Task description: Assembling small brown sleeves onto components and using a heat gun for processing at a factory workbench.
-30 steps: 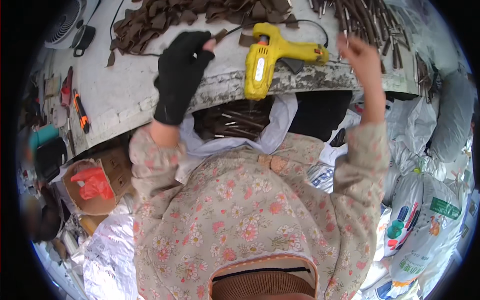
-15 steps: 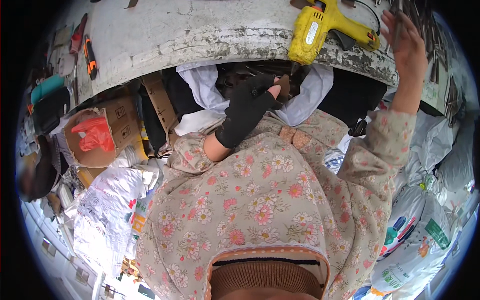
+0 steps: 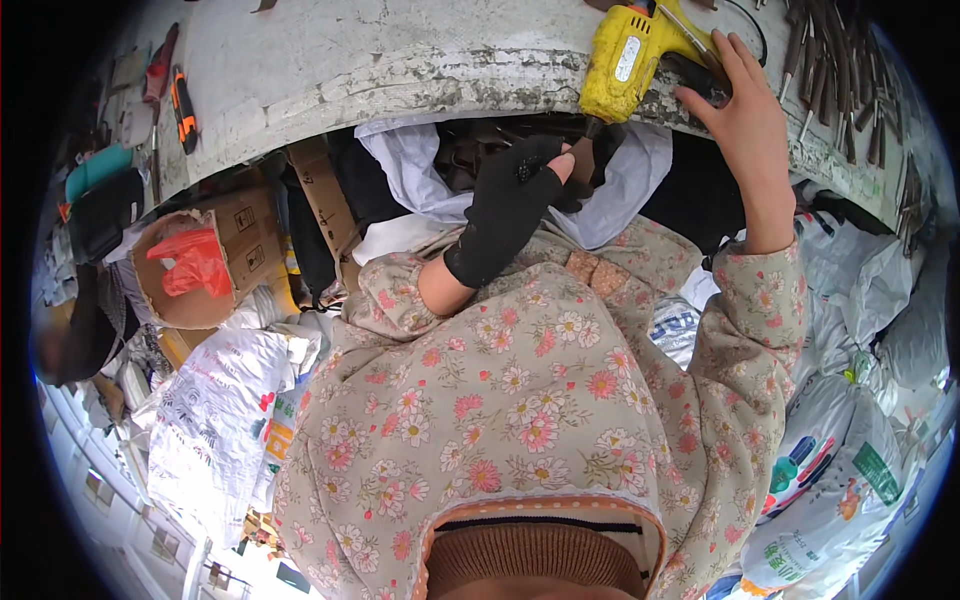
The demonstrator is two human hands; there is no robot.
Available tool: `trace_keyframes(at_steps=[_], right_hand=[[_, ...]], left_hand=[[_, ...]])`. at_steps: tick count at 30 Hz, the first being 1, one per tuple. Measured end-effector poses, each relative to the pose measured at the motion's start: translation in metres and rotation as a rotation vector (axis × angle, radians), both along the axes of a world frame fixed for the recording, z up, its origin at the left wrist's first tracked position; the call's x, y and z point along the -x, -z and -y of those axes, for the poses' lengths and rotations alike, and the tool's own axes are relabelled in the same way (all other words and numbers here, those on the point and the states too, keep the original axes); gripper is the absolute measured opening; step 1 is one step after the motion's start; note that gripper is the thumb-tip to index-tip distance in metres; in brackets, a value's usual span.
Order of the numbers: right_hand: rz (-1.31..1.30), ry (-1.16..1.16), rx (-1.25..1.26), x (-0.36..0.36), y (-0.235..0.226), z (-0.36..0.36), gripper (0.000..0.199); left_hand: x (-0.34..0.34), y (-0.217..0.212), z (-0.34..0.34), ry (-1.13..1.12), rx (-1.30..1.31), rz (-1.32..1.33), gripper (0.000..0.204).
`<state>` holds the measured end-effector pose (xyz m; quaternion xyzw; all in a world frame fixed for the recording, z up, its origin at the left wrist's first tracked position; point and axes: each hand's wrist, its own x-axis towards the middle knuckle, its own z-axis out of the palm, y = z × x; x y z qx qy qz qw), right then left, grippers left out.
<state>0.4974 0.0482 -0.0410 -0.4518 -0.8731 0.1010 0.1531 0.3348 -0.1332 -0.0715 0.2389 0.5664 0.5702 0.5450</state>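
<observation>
My left hand (image 3: 515,195), in a black fingerless glove, pinches a flat brown piece (image 3: 583,160) over the open white bag, just below the glue gun's nozzle. The yellow glue gun (image 3: 618,75) lies on the bench edge, its nozzle pointing toward me over that edge. My bare right hand (image 3: 745,115) is just right of the gun. Between its thumb and fingers is a slender tool (image 3: 695,40) with a metal shaft and a darker handle, slanting across the gun's grip. Part of the handle is hidden by the fingers.
Several dark-handled metal tools (image 3: 835,75) lie on the worn bench (image 3: 400,50) at right. An orange and black cutter (image 3: 182,110) rests at left. A cardboard box (image 3: 235,255) holds a red bag. White plastic bags (image 3: 215,430) crowd both sides.
My right hand has moved left and toward me, from the loose tools to beside the glue gun, carrying the slender tool. My left hand and the brown piece have shifted slightly right.
</observation>
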Motion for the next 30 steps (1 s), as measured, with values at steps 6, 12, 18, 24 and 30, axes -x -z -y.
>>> trace_keyframes(at_steps=[6, 12, 18, 24, 30], right_hand=[[-0.069, -0.018, 0.091, -0.004, -0.002, -0.010, 0.056], [-0.083, -0.128, -0.059, -0.010, 0.008, -0.017, 0.054], [-0.134, -0.045, 0.096, -0.007, 0.003, -0.001, 0.049], [-0.374, -0.097, 0.755, -0.006, -0.039, 0.079, 0.040], [-0.468, -0.303, 0.853, -0.015, -0.054, 0.112, 0.034]], left_hand=[[0.000, -0.001, -0.001, -0.011, 0.009, 0.034, 0.020], [0.000, 0.013, 0.005, -0.023, -0.014, -0.189, 0.020], [0.003, 0.008, 0.008, -0.015, 0.004, -0.071, 0.021], [0.014, -0.010, 0.000, -0.207, 0.142, 0.426, 0.021], [0.012, -0.030, -0.006, -0.241, 0.388, 0.722, 0.019]])
